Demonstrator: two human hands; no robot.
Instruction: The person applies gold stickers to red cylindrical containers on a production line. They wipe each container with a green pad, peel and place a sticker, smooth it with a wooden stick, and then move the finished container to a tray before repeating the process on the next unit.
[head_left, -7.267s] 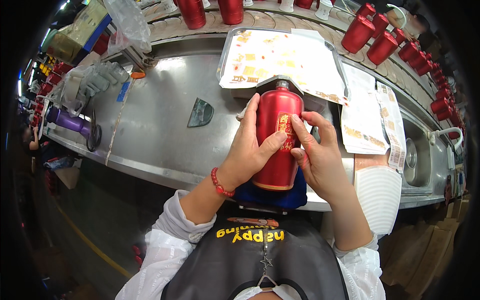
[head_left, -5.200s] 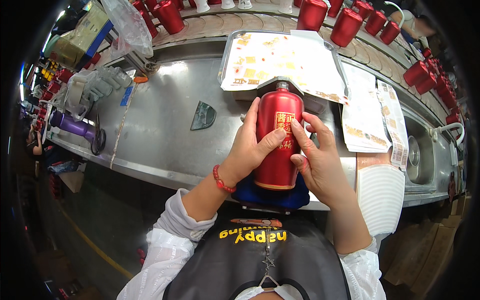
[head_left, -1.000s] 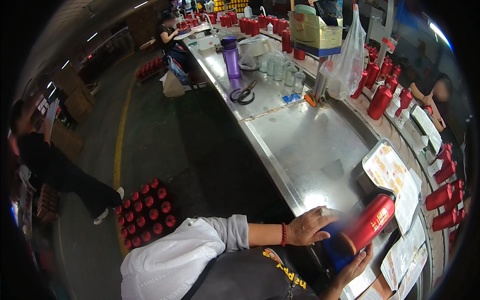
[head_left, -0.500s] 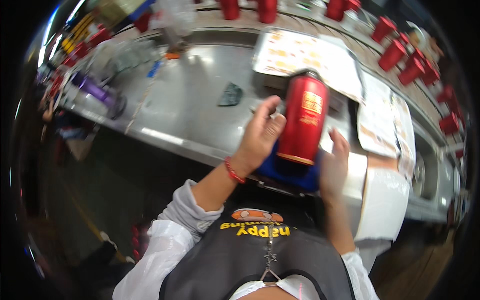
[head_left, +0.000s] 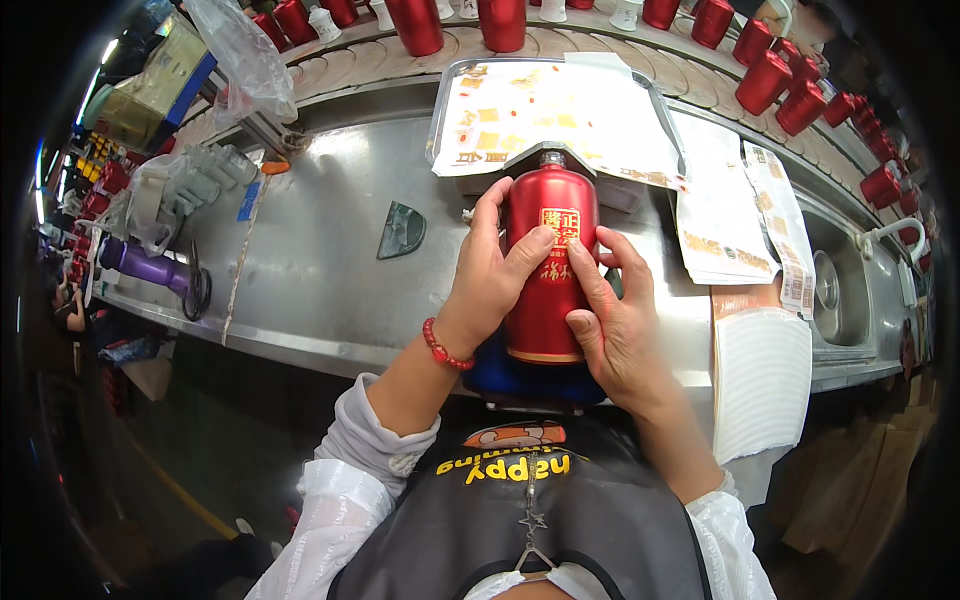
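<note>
A glossy red bottle (head_left: 540,315) with a gold square label (head_left: 559,226) lies in front of me, its dark neck pointing away. It rests over a dark blue support (head_left: 500,375) at the counter's near edge. My left hand (head_left: 497,265) is wrapped round the bottle's left side, its thumb on the label's lower left. From the right, my right hand (head_left: 622,325) bears on the bottle. Its index fingertip presses by the label's lower edge, and its thumb lies lower on the red surface. Just beyond the neck is a metal tray (head_left: 437,140) bearing sheets of printed stickers.
A dark green scraper-like piece (head_left: 402,230) lies on the steel counter (head_left: 330,230). Sticker sheets (head_left: 725,235) and a white stack (head_left: 762,380) are to the right, before a sink (head_left: 845,290). Beyond, red bottles (head_left: 501,25) line a conveyor (head_left: 350,65). A purple tool (head_left: 150,265) sits left.
Both hands have closed in on the bottle. My right hand has come up from beside it, putting thumb and index finger on its front. The view has shifted, and the bottle appears straighter.
</note>
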